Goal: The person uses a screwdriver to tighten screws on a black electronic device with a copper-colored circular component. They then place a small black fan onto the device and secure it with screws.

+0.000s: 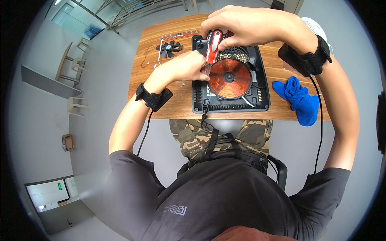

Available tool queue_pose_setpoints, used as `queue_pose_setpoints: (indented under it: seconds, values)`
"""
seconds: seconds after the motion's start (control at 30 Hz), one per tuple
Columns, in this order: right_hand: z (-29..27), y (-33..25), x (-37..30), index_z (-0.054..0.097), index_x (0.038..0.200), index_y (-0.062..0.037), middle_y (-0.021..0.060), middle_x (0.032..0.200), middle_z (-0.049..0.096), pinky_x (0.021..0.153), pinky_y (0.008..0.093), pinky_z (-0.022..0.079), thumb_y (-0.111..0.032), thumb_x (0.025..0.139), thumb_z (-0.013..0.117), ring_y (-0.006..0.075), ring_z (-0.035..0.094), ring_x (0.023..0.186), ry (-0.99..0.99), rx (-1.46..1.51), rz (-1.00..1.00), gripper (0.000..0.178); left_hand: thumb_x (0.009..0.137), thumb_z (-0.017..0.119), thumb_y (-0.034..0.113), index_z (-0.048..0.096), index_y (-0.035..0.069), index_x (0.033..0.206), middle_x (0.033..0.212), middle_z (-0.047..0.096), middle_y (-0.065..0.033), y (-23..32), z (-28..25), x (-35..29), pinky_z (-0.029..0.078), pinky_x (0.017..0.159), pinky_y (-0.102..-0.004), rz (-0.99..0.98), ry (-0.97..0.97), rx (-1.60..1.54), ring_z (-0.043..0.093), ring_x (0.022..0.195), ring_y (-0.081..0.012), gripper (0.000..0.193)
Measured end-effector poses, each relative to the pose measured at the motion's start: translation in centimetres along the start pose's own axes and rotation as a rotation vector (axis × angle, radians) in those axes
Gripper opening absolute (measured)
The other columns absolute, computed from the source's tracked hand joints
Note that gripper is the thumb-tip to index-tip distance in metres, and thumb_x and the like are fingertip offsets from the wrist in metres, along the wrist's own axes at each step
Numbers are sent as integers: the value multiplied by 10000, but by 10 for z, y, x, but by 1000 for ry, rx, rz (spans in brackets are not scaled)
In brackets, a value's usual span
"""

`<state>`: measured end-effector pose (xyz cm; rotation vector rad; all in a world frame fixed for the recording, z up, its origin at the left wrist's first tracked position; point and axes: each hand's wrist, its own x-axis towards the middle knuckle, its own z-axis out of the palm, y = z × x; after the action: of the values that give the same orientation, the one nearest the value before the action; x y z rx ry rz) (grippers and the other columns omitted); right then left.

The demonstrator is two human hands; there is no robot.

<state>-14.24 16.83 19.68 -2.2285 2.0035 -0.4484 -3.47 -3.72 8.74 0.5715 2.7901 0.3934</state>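
Note:
My right hand (229, 26) is closed round the handle of a red, white and black screwdriver (214, 47), which points down toward the left rim of a round copper coil (230, 79). My left hand (189, 67) is closed in a pinch beside that rim, right at the screwdriver's lower end. What its fingertips hold is too small to make out. The coil sits in the open black housing (263, 98) of what looks like an induction cooker. Part of the housing's left side is hidden behind my left hand.
On the wooden table (161, 108), a black fan (170, 49) and a strip-shaped circuit board (179, 35) lie at the far left. Small screws lie left of the housing. A crumpled blue cloth (299, 100) is at the right, and a white fan-like object (315, 30) stands far right.

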Motion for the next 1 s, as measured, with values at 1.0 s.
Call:
queue_pose_setpoints:
  seconds: [1.0]
  values:
    - [39,-22,-9,626,1040,-4,157,983,651,861,449,525,-102,859,755,370,659,1000,-235,62,185,243,898,758,169,732,34,980,902,742,-128,18,74,0,571,801,-430,123,76,-188,718,879,-317,161]
